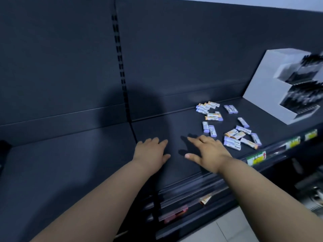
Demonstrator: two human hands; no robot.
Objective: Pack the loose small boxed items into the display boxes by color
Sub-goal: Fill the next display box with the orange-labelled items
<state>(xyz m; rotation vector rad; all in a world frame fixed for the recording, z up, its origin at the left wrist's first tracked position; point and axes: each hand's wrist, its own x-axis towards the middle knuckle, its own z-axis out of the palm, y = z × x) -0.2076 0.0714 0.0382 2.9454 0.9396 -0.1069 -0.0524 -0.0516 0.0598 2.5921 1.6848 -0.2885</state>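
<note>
Neither hand has a grip on anything: the left hand point(152, 151) and the right hand point(208, 149) are both spread palm down, fingers straight and apart, over the dark shelf point(87, 163). Whether the palms touch it I cannot tell. The loose small boxes point(232, 142) lie scattered on the same shelf to the right of the right hand, the nearest just beside its fingers. Some are purple, some orange, mixed together and lying at all angles. Further right, against the dark back panel point(174, 49), stands a white stepped display box point(262, 88); its tiers hold dark items too blurred to make out. Price labels point(256, 158) sit along the shelf's front edge.
</note>
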